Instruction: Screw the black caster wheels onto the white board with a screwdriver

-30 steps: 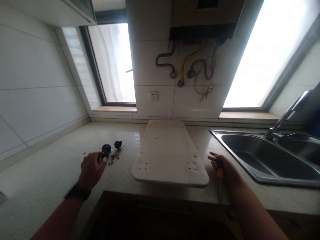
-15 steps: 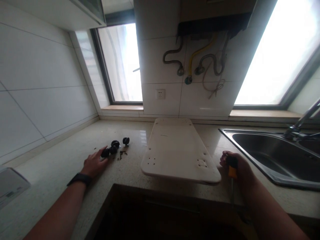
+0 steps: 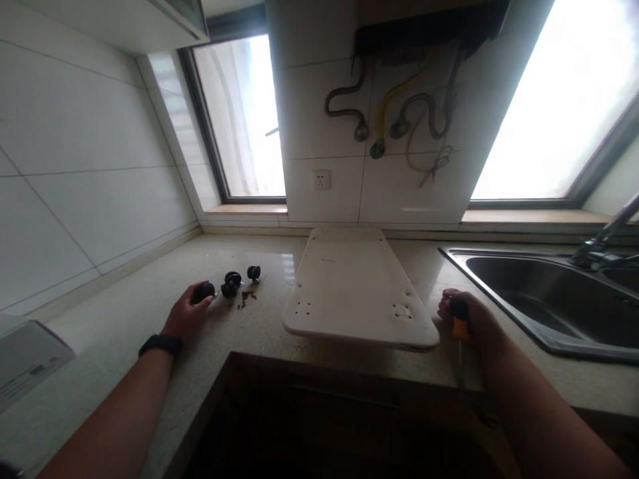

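Pinching a black round-wheeled plastic caster (image 3: 204,291) in my left hand (image 3: 187,311), fingers narrow around it, low over the pale speckled stone counter (image 3: 252,329). Right hand (image 3: 469,318) curled about a screwdriver with a black-and-orange handle (image 3: 460,327), just beside the white round-cornered board (image 3: 359,283). Board lies flat mid-counter, between three loose black casters (image 3: 254,273) and the steel sink (image 3: 539,293). Risks, as I judge: a careless left-hand sweep could scatter the small dark screws (image 3: 245,294); a slack pinch could let the caster roll off; a knock from my right hand could shift the board, its near end sitting close to the front edge. Board's long axis runs from me toward the white tiled wall (image 3: 414,176); screwdriver shaft points back toward me. Held caster's facing: cannot tell, fingers cover part.
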`<state>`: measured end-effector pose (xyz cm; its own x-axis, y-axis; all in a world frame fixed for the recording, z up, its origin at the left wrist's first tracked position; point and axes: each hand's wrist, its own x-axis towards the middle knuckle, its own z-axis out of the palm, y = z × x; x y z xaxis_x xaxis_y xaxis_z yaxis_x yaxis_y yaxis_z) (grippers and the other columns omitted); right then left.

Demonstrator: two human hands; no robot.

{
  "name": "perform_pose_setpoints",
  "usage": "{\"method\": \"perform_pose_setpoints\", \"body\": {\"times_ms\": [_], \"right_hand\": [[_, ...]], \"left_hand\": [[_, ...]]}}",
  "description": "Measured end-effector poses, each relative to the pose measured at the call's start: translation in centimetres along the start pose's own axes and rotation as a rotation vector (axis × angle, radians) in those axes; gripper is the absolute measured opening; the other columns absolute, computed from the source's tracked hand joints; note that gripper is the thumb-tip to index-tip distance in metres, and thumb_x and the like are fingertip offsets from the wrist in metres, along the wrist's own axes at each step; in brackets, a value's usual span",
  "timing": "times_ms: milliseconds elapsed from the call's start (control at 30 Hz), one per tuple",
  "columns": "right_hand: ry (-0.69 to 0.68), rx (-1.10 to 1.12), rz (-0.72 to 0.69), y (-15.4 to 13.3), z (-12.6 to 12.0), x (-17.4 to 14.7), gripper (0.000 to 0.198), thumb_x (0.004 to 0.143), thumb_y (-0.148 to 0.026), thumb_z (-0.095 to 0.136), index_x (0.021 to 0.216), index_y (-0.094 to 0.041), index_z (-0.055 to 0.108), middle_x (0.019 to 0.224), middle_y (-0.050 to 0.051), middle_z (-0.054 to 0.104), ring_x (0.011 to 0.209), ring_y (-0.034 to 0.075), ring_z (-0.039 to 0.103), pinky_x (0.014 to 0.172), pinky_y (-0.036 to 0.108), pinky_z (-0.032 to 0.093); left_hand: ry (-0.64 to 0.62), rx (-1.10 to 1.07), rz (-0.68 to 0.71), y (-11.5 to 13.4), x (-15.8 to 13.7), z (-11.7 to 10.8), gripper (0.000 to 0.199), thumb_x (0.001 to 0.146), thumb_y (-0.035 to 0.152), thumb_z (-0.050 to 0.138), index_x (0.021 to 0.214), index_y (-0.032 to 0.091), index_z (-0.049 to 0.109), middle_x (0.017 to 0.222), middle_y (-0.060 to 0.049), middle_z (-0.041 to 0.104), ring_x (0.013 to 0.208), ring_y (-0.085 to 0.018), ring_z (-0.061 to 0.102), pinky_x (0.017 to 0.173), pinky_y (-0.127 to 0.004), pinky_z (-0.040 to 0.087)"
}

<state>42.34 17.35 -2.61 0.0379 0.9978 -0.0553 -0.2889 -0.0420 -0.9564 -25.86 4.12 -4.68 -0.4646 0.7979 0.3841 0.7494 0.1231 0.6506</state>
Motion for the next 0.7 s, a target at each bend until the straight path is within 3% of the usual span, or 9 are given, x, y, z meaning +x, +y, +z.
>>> {"method": "perform_pose_setpoints", "body": {"times_ms": [200,333,500,600,700], "right_hand": [[-0.062,0.018,0.047,-0.4,0.3,-0.3,0.019,0.071,-0.031,0.07,0.067,-0.023,0.054,0.055,0.0,0.054,0.048,0.014,0.05,0.046,0.028,0.044],[-0.08,0.029,0.058,-0.4,0.2,-0.3,0.019,0.073,-0.031,0.069,0.068,-0.024,0.053,0.054,-0.001,0.054,0.046,0.014,0.049,0.043,0.028,0.043],[-0.08,0.057,0.063,0.1,-0.4,0.2,0.017,0.084,-0.031,0.066,0.073,-0.022,0.056,0.059,-0.003,0.054,0.05,0.013,0.051,0.047,0.026,0.045],[-0.065,0.061,0.073,0.5,-0.8,0.6,0.021,0.096,-0.037,0.062,0.099,-0.016,0.065,0.087,0.002,0.066,0.069,0.013,0.062,0.062,0.028,0.054],[-0.044,0.057,0.078,0.8,-1.0,0.7,0.035,0.098,-0.039,0.063,0.126,-0.017,0.061,0.123,0.009,0.065,0.1,0.021,0.067,0.084,0.041,0.058]], "left_hand": [[0.035,-0.126,0.05,1.9,-0.5,0.1,0.064,0.086,0.05,0.061,0.142,0.019,0.052,0.129,-0.013,0.067,0.115,-0.029,0.066,0.103,-0.045,0.051],[0.059,-0.174,0.085,4.6,-0.9,-0.8,0.064,0.084,0.047,0.063,0.141,0.019,0.053,0.127,-0.013,0.066,0.109,-0.029,0.068,0.098,-0.045,0.053],[-0.096,-0.175,0.184,10.2,-2.3,-1.4,0.063,0.086,0.043,0.063,0.143,0.021,0.051,0.128,-0.013,0.067,0.105,-0.029,0.069,0.093,-0.047,0.056],[-0.262,-0.168,0.263,14.3,-3.7,-0.7,0.061,0.086,0.043,0.065,0.143,0.023,0.053,0.131,-0.013,0.067,0.112,-0.031,0.068,0.096,-0.05,0.056],[-0.409,-0.16,0.356,18.6,-5.4,0.2,0.059,0.087,0.042,0.067,0.143,0.027,0.053,0.137,-0.011,0.065,0.121,-0.031,0.065,0.104,-0.052,0.052]]}}
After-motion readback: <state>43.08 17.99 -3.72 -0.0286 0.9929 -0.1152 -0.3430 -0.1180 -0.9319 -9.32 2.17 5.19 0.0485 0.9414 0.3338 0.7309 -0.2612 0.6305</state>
